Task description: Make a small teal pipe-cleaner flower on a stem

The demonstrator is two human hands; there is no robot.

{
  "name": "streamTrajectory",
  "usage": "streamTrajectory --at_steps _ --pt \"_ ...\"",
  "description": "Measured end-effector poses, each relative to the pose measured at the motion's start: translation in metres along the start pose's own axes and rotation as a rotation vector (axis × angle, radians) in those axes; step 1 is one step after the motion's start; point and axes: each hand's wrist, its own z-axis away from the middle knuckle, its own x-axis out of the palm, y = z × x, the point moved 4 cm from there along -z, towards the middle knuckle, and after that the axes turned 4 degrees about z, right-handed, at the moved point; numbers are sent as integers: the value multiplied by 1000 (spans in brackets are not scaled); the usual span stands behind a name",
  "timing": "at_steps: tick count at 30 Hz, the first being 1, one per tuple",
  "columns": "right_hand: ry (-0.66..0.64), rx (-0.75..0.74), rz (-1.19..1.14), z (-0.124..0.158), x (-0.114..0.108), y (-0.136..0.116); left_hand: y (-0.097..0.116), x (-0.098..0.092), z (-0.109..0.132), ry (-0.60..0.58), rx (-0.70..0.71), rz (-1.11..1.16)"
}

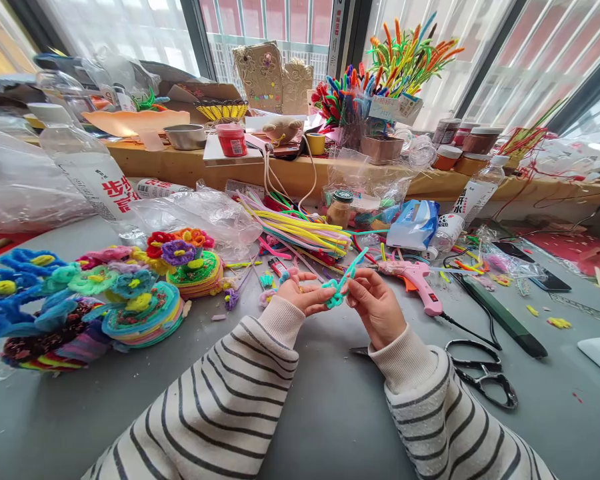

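Note:
Between my two hands is a turquoise pipe cleaner (336,293), bent into small loops at its lower end, with a straight tail pointing up and right. My left hand (306,293) pinches the looped part from the left. On the other side, the thumb and fingers of my right hand (375,303) are closed at the loop's right edge by the tail. Behind the hands lies a bundle of long pipe cleaners (300,230), mostly yellow and pink. A pink glue gun (415,280) rests to the right, and black-handled scissors (483,373) lie partly under my right sleeve.
Pipe cleaner flowers (135,287) on round coiled bases crowd the left side. A water bottle (87,167) stands behind them. A small jar (340,208) and a blue packet (414,225) sit near the ledge. At right are a dark green bar (505,320) and a phone (535,267).

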Motion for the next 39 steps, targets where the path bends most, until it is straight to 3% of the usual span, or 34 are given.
streamTrajectory --at_steps 7,11,16,29,39 --pt "7 -227 475 3 -4 -8 -3 -4 -2 52 -13 54" --pt "114 -266 521 4 -8 -7 -5 -4 -5 62 -40 94" --pt "141 -305 505 6 -8 -9 -5 -4 -4 65 -50 104" --pt "-114 -667 1030 10 3 -25 -4 -6 -3 76 -85 95" --pt "-199 -695 1081 11 5 -23 -3 -4 -3 88 -58 67"
